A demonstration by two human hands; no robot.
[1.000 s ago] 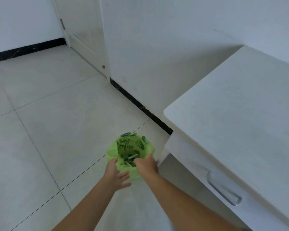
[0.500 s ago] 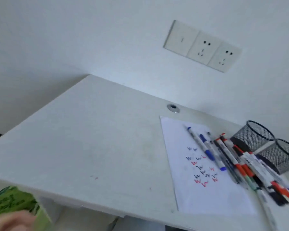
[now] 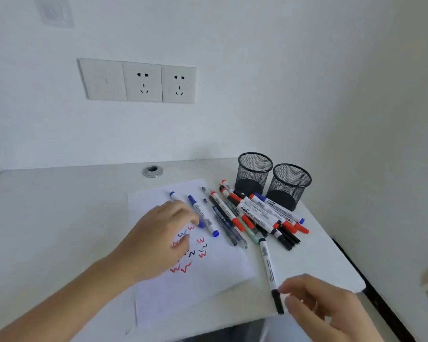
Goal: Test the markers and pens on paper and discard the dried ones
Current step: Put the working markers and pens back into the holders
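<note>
On the white desk (image 3: 59,218), a sheet of paper (image 3: 215,275) lies flat, and I place everything else by it. Red, blue and black scribbles (image 3: 200,241) mark its middle.

Over the paper's centre rests the person's left hand (image 3: 158,243), palm down, fingers bent, thumb on the sheet among the scribbles. Its fingertips cover the barrel of a blue marker (image 3: 173,195) that lies slantwise on the paper's upper half, with both ends showing past the fingers. Whether the hand truly grips it or only touches it, I cannot tell. A second blue marker (image 3: 203,215) lies just beside, parallel, on the same part of the sheet.

Across the paper's top right corner and off its right edge sprawls a heap (image 3: 257,213) of markers and pens, with red, black and blue caps, crossing one another. Beyond the heap, further right of the paper's far corner, stand two black mesh cups (image 3: 253,172), upright and close together.

Just off the paper's right edge lies a black marker (image 3: 269,267), alone, running towards the desk's near rim. The right hand (image 3: 324,304) hovers off the paper's near right corner, fingers loose and apart, holding nothing, with one fingertip just beside that marker's near cap.

Behind the paper's far edge a round metal grommet (image 3: 152,171) sits in the desk, and above it on the wall a row of sockets (image 3: 141,81).
</note>
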